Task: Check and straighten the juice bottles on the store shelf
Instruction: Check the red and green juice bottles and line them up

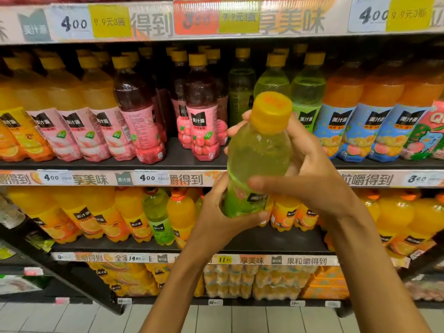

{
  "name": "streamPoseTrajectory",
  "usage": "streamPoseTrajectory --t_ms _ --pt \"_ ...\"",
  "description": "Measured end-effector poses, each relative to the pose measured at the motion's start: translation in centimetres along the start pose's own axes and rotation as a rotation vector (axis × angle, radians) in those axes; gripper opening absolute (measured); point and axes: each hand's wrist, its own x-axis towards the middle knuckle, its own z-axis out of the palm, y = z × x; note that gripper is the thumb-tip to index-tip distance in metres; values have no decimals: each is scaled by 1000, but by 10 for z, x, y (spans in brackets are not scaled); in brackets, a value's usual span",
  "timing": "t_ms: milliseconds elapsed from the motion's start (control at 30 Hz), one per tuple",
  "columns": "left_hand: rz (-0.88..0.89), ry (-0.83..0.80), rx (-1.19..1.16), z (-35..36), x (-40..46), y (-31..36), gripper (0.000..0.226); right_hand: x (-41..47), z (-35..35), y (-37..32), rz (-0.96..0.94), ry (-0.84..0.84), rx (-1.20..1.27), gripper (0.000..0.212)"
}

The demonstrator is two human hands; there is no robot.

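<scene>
A pale green juice bottle with a yellow cap and green label is held up in front of the shelf, off the shelf board. My left hand grips its lower end from the left. My right hand wraps its upper body from the right, thumb across the front. Behind it on the middle shelf stand rows of bottles: yellow-orange ones with pink labels, dark red ones, green ones and orange ones with blue labels. One red bottle leans left.
The shelf below carries orange juice bottles and one green bottle among them. Price strips run along each shelf edge. Shrink-wrapped packs sit on the bottom shelf above a tiled floor.
</scene>
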Motion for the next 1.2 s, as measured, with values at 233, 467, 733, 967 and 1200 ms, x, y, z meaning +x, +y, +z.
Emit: streamPoseTrajectory --t_ms 233,467,733,967,1200 --pt "65 -29 -103 -5 0 -4 67 -10 4 -5 -67 -32 23 70" --pt "18 -226 -190 -10 -12 -8 52 8 3 0 45 -120 278 55" --pt "-111 78 -187 1 -13 -15 56 19 15 11 104 283 140 40" --pt "-238 16 -431 -2 -10 -4 59 26 10 8 174 261 292 39" --pt "-230 88 -287 3 -5 -5 54 31 14 9 211 309 266 27"
